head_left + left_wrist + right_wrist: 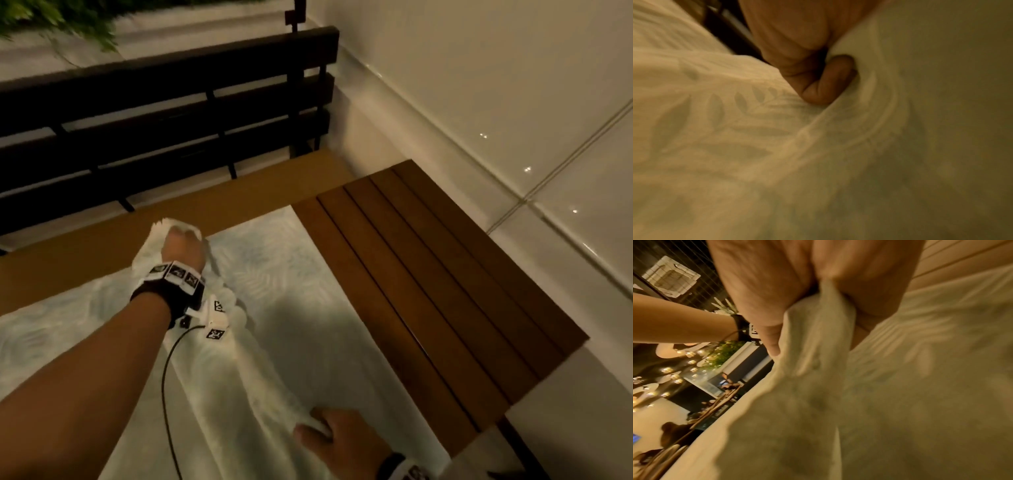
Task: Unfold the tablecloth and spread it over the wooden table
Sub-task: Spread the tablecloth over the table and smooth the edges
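A white tablecloth (291, 325) with a pale leaf print lies partly spread over the wooden slatted table (428, 274); the slats on the right stay bare. My left hand (181, 234) grips a bunched ridge of the cloth near the far edge and holds it lifted. In the left wrist view, curled fingers (824, 87) dig into the fabric (735, 146). My right hand (318, 428) pinches a fold of the same ridge near the front edge. In the right wrist view the hand (797, 296) clamps gathered cloth (879, 402), with table slats (962, 264) behind.
A dark slatted bench back (171, 113) stands just beyond the table, with a tan seat (239, 192) against the table's far edge. White glossy floor tiles (513, 102) lie to the right. A black cable (168, 394) trails from my left wrist over the cloth.
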Demonstrator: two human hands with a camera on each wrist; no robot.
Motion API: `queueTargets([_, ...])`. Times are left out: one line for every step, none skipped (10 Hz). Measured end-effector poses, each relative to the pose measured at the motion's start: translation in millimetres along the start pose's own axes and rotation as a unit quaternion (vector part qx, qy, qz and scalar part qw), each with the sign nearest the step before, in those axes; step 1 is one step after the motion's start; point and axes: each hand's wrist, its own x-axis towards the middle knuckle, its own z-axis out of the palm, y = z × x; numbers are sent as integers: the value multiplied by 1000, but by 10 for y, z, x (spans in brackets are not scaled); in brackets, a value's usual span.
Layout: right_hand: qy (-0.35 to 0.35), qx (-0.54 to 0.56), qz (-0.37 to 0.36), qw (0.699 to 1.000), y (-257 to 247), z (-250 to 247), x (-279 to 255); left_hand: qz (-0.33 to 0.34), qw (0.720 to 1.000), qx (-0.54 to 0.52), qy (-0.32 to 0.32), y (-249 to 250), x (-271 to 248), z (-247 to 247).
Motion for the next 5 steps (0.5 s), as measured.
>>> queueTargets([35, 107, -63, 992, -268, -1102, 483, 80, 996, 25, 6, 553, -229, 340])
queueTargets([19, 104, 15, 994, 370, -1352, 777, 118, 990, 78, -6, 1091, -421, 775])
queueTargets([43, 109, 12, 993, 1087, -1931, 786, 167, 982, 92, -6, 1644, -613, 1262])
queueTargets([51, 114, 16, 992, 1668, -2503, 873, 172, 976, 133, -26, 2194, -728, 1782])
queueTargets([76, 128, 32, 988, 2227, -3069, 883, 161, 971, 174, -45, 2849, -813, 2273])
